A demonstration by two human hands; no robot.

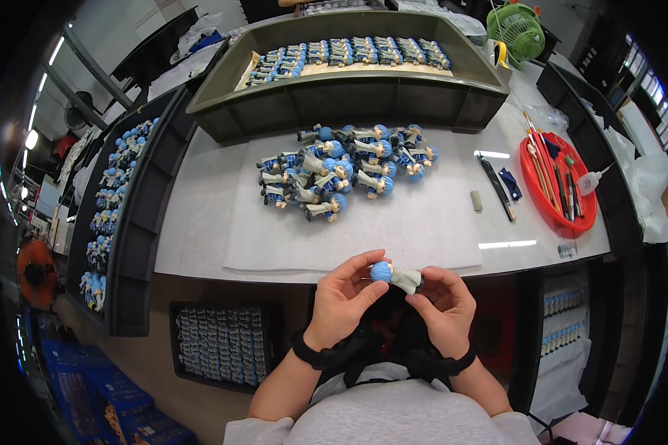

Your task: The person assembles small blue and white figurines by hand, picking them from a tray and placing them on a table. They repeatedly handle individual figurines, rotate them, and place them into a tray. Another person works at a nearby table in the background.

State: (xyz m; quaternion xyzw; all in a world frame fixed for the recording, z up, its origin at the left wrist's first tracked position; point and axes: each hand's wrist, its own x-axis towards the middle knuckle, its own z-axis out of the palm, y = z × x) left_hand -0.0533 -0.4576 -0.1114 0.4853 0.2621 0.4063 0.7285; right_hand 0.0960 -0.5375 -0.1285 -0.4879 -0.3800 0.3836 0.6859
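Small blue-haired plastic figurine [403,278] held in both hands, near edge of white worktop [193,233]

Figurine lies sideways in the air, head to the left, pale clothing in the middle, dark feet to the right. Left hand [339,298]: thumb and fingers closed in a light pinch at the blue head. Right hand [445,305]: fingertips nearly together, pinching the foot end. Black bands at both wrists.

Worktop: white, covered in part by a thin white sheet [297,248]. On the sheet, a loose heap of similar blue-haired figurines [330,170], lying at mixed angles. Behind the heap, a large olive-grey plastic bin [349,107], more figurines inside in neat rows on a pale lining.

Right side of the worktop: small grey block [476,201], slim black-handled tool [497,189], red oval plastic tray [531,178] of brushes, white nozzle bottle [588,183] at its rim.

Left: long black plastic crate [136,245], figurines along its length. Below the worktop, dark shallow tray [174,319], tightly packed rows, over a brown floor [148,363].

Room: green fan [514,31] at the far right, orange round fan [35,263] at far left, blue plastic crates [89,378] low left, bright strip lights overhead
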